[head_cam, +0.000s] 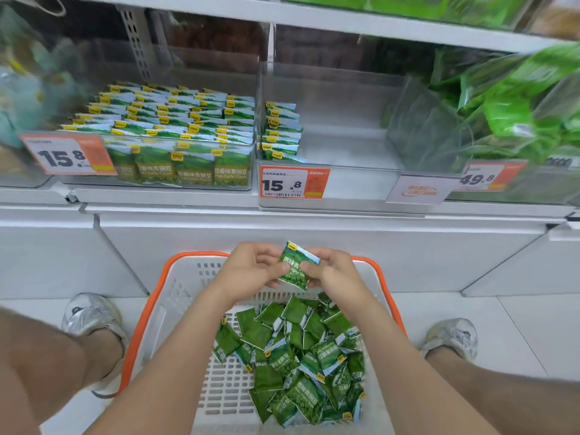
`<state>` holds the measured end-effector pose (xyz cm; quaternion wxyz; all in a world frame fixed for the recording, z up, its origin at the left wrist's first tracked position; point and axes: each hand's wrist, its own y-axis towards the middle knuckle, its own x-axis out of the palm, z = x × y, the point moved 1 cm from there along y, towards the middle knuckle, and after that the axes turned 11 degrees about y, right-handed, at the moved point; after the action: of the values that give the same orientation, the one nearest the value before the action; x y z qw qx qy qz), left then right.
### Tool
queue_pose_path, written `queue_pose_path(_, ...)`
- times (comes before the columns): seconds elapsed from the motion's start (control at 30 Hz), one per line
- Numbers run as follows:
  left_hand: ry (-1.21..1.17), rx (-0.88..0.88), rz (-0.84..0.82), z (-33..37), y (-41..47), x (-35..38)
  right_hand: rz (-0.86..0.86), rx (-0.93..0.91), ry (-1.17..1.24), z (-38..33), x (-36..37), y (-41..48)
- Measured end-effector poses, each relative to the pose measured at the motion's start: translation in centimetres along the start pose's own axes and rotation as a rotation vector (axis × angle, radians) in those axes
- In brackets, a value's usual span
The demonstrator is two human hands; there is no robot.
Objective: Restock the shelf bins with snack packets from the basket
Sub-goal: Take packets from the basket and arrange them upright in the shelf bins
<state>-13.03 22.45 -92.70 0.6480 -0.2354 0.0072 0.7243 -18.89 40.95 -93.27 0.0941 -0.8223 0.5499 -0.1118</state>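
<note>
Pinching one green snack packet [298, 266] between left hand [251, 268] and right hand [332, 271] above the basket's [163, 277] far rim, loose packets [298, 356] piled inside.

1. The shelf [163, 196] at your 12 o'clock carries three clear bins: left bin [251, 171] at 11 full of green packets [175, 120], middle bin [354, 183] with one row [281, 133], right bin [533, 193] at 2 with green bags [502, 114].
2. The floor [518, 309] at 6 bears the basket [147, 309], your left shoe [91, 312] at 8, right shoe [452, 337] at 4.
</note>
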Motion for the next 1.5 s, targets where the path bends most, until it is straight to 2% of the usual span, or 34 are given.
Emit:
queue_pose_path(0.1, -0.029, 0.083, 0.082, 2.1, -0.8, -0.6, 0.038, -0.149, -0.050, -2.1, 1.1, -1.0)
queue_pose_path(0.17, -0.056, 0.142, 0.185, 4.0, -1.5, -0.8, 0.157, -0.296, -0.100, -3.6, 2.2, -1.5)
queue_pose_path(0.23, -0.048, 0.227, 0.385, 5.6, -2.0, -1.2, 0.343, -0.464, -0.107, -5.5, 3.2, -2.1)
queue_pose_path(0.3, 0.011, 0.319, 0.665, 7.1, -2.3, -1.9, 0.474, -0.633, -0.077, -7.9, 4.1, -3.2)
queue_pose_path(0.37, 0.100, 0.416, 0.922, 8.4, -2.7, -2.7, 0.498, -0.800, -0.055, -10.7, 5.0, -4.4)
queue_pose_path(0.43, 0.195, 0.523, 1.074, 9.7, -2.7, -3.6, 0.483, -0.916, -0.100, -13.4, 5.7, -5.0)
queue_pose_path(0.53, 0.389, 0.583, 1.071, 10.7, -1.9, -4.6, 0.418, -0.956, -0.218, -17.0, 6.1, -4.2)
queue_pose_path(0.63, 0.460, 0.506, 0.947, 10.8, -1.1, -4.6, 0.319, -0.865, -0.402, -19.5, 5.6, -1.4)
queue_pose_path(0.87, 0.490, 0.453, 0.921, 10.4, -0.8, -4.7, 0.071, -0.222, -0.850, -22.4, 6.3, 3.6)
queue_pose_path(0.93, 0.490, 0.453, 0.911, 10.3, -0.8, -4.8, 0.025, -0.094, -0.997, -22.8, 6.6, 4.7)
queue_pose_path(1.1, 0.479, 0.460, 0.900, 10.1, -0.9, -4.6, -0.039, -0.046, -1.381, -23.0, 7.8, 5.9)
queue_pose_path(1.2, 0.476, 0.462, 0.905, 10.1, -0.9, -4.6, -0.075, 0.072, -1.405, -23.2, 7.8, 5.8)
queue_pose_path(1.5, 0.454, 0.466, 0.892, 9.9, -0.8, -4.6, -0.176, 0.247, -1.474, -23.8, 8.6, 5.6)
